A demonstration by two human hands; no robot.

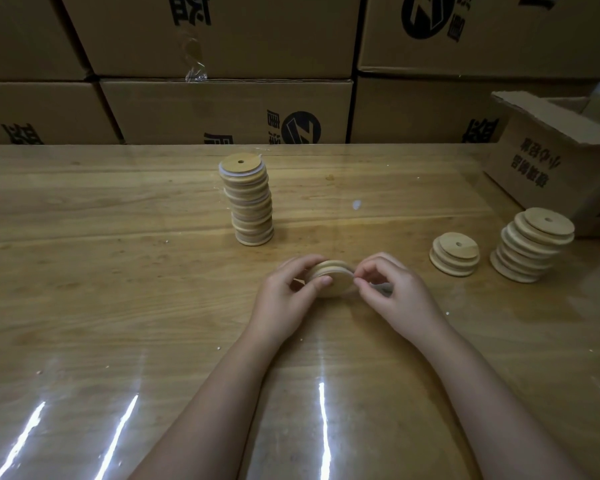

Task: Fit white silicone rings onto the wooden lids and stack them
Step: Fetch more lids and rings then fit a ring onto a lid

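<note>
We look over a broad wooden worktop [118,306] with pale, streaky grain. It lies under a clear glossy sheet that throws back several bright streaks of light [322,427] near the front edge. Behind the far edge rises a wall of stacked brown cardboard boxes [222,109], printed with black characters and a round logo. A loose strip of clear tape [194,64] hangs on one of them. At the far right an opened carton [541,161] with ragged flaps stands on the worktop. We find the light dim overall.

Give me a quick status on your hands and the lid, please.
Left hand grips round wooden lid; right hand pinches white silicone ring at its rim. Tall ringed-lid stack beyond, nothing blocking.
</note>
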